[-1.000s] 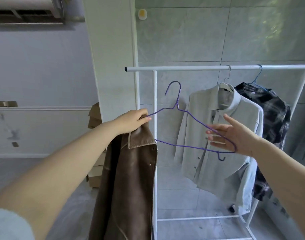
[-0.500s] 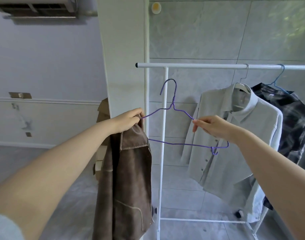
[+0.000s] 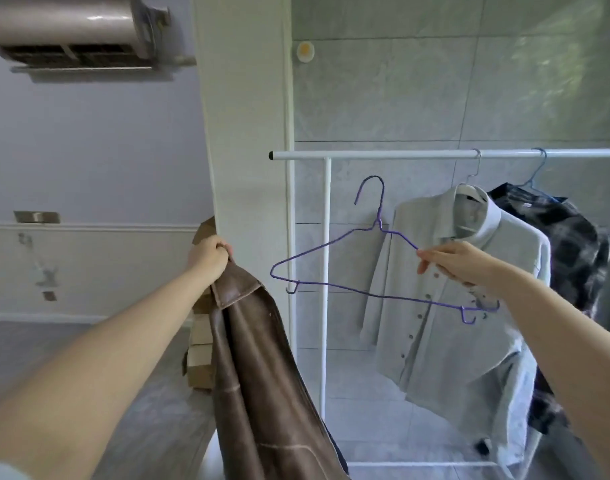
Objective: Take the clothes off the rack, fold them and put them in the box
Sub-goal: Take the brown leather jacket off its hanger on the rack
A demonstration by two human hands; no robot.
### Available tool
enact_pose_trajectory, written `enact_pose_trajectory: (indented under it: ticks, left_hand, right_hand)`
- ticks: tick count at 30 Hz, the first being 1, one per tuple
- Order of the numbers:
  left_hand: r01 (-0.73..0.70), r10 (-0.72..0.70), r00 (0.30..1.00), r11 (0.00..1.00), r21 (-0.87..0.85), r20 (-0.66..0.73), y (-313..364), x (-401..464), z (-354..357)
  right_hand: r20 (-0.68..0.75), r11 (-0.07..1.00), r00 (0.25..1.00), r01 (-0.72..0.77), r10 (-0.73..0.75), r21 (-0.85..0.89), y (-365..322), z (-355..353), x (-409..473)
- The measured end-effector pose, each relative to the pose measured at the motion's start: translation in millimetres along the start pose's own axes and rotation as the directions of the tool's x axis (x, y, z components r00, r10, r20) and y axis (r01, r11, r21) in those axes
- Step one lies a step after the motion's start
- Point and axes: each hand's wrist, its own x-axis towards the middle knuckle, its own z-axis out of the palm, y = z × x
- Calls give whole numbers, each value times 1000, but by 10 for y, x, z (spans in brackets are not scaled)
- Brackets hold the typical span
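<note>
The white rack stood against the tiled wall, and it served as the landmark for everything else. On its rail, toward the right end, a pale grey shirt was hung, with a dark plaid shirt just beside it farther right. Left of the rack and in front of its upright, a brown jacket was held free of any hanger, draped straight down from its collar, which was clenched in the closed left hand. Beyond it, cardboard boxes were stacked by the pillar. In front of the rack's rail and below it, an empty purple wire hanger was pinched at its right shoulder by the fingers of the right hand, hook upward and not on the rail. The step in hand was judged to be parting with the hanger; it would best be hooked back on the bare stretch of rail, kept clear of the grey shirt, so that both hands were freed for folding the jacket, which should be kept off the floor.
</note>
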Motion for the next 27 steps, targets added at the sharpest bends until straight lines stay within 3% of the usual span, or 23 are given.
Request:
enact_pose_trajectory:
  ticks: [3, 6, 16, 27]
  left_hand:
    - [78, -80, 997, 994, -80, -19, 11, -63, 84]
    - [100, -94, 995, 974, -202, 41, 152, -191, 251]
    - [19, 31, 987, 953, -303, 161, 440, -345, 423]
    - [224, -153, 967, 891, -394, 204, 592, -55, 720]
  right_hand:
    - [-146, 967, 987, -103, 70, -231, 72, -111, -120]
    - [-168, 929, 983, -131, 76, -345, 40, -43, -125]
    - [-239, 987, 960, -156, 145, -27, -446, 105, 446]
    - [-287, 1000, 958, -13, 20, 26, -697, 121, 1425]
